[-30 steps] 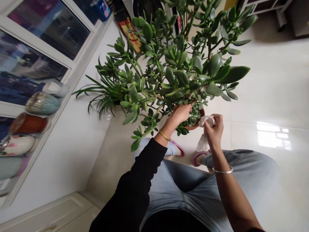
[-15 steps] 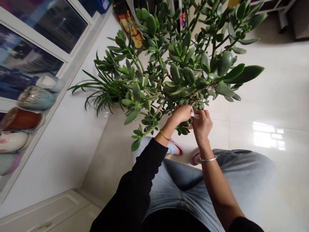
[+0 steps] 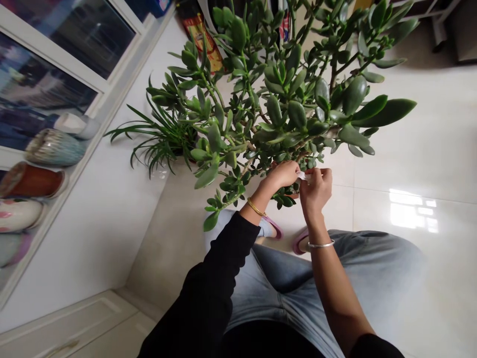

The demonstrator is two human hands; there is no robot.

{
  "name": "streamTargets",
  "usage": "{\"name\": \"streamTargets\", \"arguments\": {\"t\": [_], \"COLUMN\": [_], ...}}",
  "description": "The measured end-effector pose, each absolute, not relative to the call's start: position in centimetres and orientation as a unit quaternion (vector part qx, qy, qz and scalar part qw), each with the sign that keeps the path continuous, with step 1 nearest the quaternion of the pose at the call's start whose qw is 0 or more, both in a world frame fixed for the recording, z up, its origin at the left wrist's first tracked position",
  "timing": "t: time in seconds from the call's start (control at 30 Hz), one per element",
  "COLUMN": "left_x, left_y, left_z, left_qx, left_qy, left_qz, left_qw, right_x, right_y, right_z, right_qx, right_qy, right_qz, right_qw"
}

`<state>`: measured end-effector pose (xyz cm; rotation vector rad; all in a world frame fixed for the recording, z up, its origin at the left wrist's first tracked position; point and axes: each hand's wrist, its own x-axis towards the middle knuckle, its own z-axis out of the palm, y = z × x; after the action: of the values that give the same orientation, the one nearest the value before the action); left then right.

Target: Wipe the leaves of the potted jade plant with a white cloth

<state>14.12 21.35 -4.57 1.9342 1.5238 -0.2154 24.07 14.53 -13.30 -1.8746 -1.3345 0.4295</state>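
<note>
A big jade plant (image 3: 276, 114) with thick green leaves spreads in front of me. Both hands are at its lower near side, among the small leaves. My right hand (image 3: 316, 191) is closed, its fingertips pinching a small white piece (image 3: 304, 176) that looks like tissue. The white piece reaches across to the edge of my left hand (image 3: 283, 174). That hand is closed with its fingers bent down into the leaves; what they grip is hidden. Some low leaves (image 3: 285, 200) hang just under my hands.
Several flower pots (image 3: 55, 146) line the windowsill at left. A long-leaved plant (image 3: 164, 136) stands by the wall. A white cabinet (image 3: 67, 323) is at lower left. My knees and pink slippers (image 3: 300, 242) are below my hands, on the tiled floor (image 3: 410, 164).
My right hand has shifted slightly right and up, and a little more of the white piece shows between the hands. The plant's upper branches appear slightly further right. My left hand has hardly moved.
</note>
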Motion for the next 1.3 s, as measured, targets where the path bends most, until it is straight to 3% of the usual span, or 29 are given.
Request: {"name": "streamTargets", "arguments": {"t": [0.57, 0.7, 0.8, 0.93, 1.03, 1.17, 1.3], "left_x": [14.3, 14.1, 13.9, 13.5, 13.1, 13.4, 14.6], "left_y": [21.5, 21.3, 21.2, 20.7, 19.0, 13.6, 5.9], "left_z": [-4.4, -4.3, -4.5, -4.8, -4.8, -4.9, -7.8], "left_qx": [0.723, 0.722, 0.726, 0.734, 0.753, 0.747, 0.707], "left_qy": [0.596, 0.601, 0.599, 0.597, 0.592, 0.555, 0.519], "left_qz": [-0.068, -0.06, -0.048, -0.025, 0.055, 0.287, 0.393], "left_qw": [0.342, 0.337, 0.335, 0.323, 0.281, 0.227, 0.277], "right_x": [23.2, 24.6, 26.9, 28.9, 28.2, 26.0, 24.6], "right_y": [14.0, 12.7, 11.8, 11.3, 11.2, 11.6, 12.5], "right_z": [-14.2, -14.1, -15.6, -18.8, -20.7, -21.6, -21.3], "right_qx": [-0.68, -0.638, -0.643, -0.637, -0.618, -0.569, -0.513], "right_qy": [-0.533, -0.47, -0.301, -0.222, -0.196, -0.186, -0.199], "right_qz": [0.164, 0.224, 0.324, 0.415, 0.483, 0.562, 0.618], "right_qw": [0.475, 0.568, 0.626, 0.61, 0.588, 0.57, 0.561]}}
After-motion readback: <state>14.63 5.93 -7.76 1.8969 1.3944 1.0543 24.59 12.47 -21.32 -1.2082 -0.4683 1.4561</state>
